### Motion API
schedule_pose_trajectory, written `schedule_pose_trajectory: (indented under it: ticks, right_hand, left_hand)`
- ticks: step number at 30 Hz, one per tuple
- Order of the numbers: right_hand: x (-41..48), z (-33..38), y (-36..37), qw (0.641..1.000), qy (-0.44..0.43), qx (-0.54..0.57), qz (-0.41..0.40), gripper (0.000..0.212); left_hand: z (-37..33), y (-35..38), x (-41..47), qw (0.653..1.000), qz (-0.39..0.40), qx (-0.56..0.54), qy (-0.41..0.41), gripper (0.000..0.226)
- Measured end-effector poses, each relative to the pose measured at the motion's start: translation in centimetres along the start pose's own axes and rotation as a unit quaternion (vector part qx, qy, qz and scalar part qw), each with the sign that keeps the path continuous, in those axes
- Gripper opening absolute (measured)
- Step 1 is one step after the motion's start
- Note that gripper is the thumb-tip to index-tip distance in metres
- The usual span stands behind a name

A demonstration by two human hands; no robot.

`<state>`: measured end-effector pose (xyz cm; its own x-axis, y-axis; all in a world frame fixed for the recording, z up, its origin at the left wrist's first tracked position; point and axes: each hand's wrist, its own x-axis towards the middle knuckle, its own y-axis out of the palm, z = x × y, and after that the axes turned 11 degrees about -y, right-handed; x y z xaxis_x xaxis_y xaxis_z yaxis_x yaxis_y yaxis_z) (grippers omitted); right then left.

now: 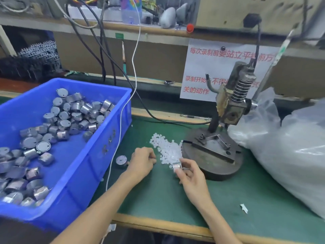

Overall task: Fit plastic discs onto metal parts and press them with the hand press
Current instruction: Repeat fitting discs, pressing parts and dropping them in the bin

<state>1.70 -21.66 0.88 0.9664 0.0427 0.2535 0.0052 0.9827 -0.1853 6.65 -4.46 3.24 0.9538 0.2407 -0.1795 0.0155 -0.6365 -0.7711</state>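
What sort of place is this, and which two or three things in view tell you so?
Most likely a small factory assembly bench: a blue bin heaped with metal parts, a pile of white plastic discs on the green mat, and a hand press beside them.

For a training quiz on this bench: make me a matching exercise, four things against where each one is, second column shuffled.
1. blue bin
2. plastic discs
3. hand press
4. metal part

A. pinched in the right hand
B. loose heap on the green mat
C. farthest to the left
D. just right of the heap

Pairs: 1-C; 2-B; 3-D; 4-A
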Motion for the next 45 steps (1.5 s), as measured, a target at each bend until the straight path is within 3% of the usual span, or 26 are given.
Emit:
schedule_pose_trajectory:
  ticks: [4,8,13,27,45]
  right_hand:
    - [0.2,-0.2,0.1,1.0,0.006,-0.002,0.001,0.022]
    - [0.8,-0.8,0.1,1.0,-0.014,-0.001,-0.011,0.017]
    - [0.6,-1.7,0.3,0.998,-0.035,-0.047,-0.015,0.025]
    - [1.0,-1.9,0.7,0.972,-0.152,-0.179,0.003,0.015]
    - [0.6,-1.9,1.0,0.921,-0.256,-0.289,0.047,0.026]
  left_hand:
    - [0.2,1.1,-0.8,0.996,-0.019,0.031,0.077,0.009]
    - [-0.1,3.1,-2.4,0.986,0.044,-0.028,0.159,0.013]
    - [0.6,4.1,-2.5,0.974,-0.033,0.014,0.224,0.014]
    - [1.1,3.8,-2.5,0.982,-0.056,-0.108,0.144,0.015]
    - [1.3,4.2,-2.4,0.985,-0.039,-0.063,0.158,0.011]
